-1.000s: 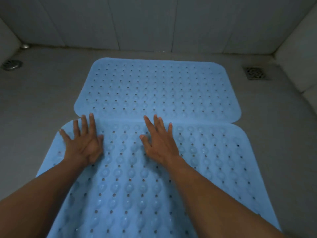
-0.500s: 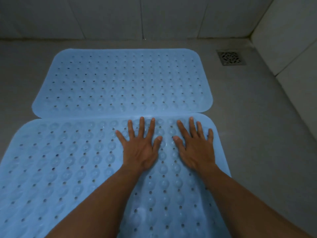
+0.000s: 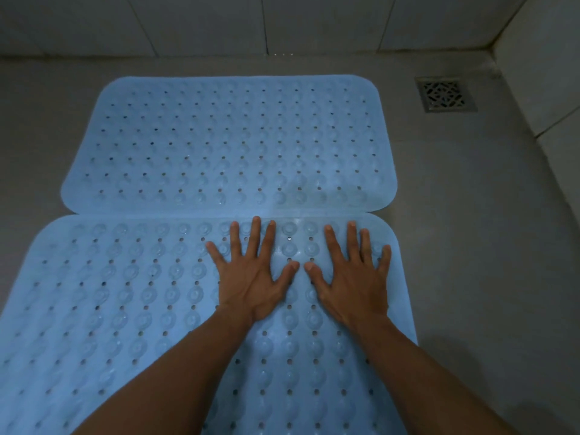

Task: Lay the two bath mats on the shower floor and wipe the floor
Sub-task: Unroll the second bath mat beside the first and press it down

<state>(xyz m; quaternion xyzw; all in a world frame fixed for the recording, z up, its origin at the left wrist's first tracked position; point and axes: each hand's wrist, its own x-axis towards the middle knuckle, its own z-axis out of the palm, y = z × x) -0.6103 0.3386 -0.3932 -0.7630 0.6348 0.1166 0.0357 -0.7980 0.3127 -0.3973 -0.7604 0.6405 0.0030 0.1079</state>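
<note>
Two blue mats flat on shower floor [image 3: 470,240]: far mat [image 3: 229,142] near tiled wall [image 3: 201,23], near mat [image 3: 110,309] just below it, long edges touching; whether they overlap, I cannot tell. I see left hand [image 3: 254,277] and right hand [image 3: 354,284] side by side on near mat's far right part, palms down, fingers spread straight, pressing, gripping nothing. Thumbs nearly meet. Square drain [image 3: 444,94] in far right corner, apart from mats.
</note>
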